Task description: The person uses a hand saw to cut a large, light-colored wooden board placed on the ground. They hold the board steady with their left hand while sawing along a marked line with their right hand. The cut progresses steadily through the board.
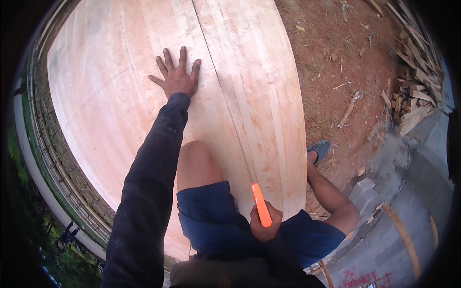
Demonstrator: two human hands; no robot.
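A broad sheet of pale plywood [105, 91] lies beneath me, with a thin dark line running lengthwise down it. My left hand [177, 80] presses flat on the sheet, fingers spread, just left of that line. In my right hand [266, 231], close to my body, is the orange handle of a handsaw [260, 204]. Its blade shows edge-on as a thin strip along the line, and I cannot tell where the blade ends and the line carries on. My bare knee [199, 161] rests on the plywood between the two hands.
Reddish bare ground [331, 62] with wood scraps borders the sheet on the right, where my shod foot [319, 150] stands. Farther right is a pile of cut lumber [415, 98]. Grey blocks [384, 230] fill the lower right. A long rail-like structure [50, 158] curves along the left.
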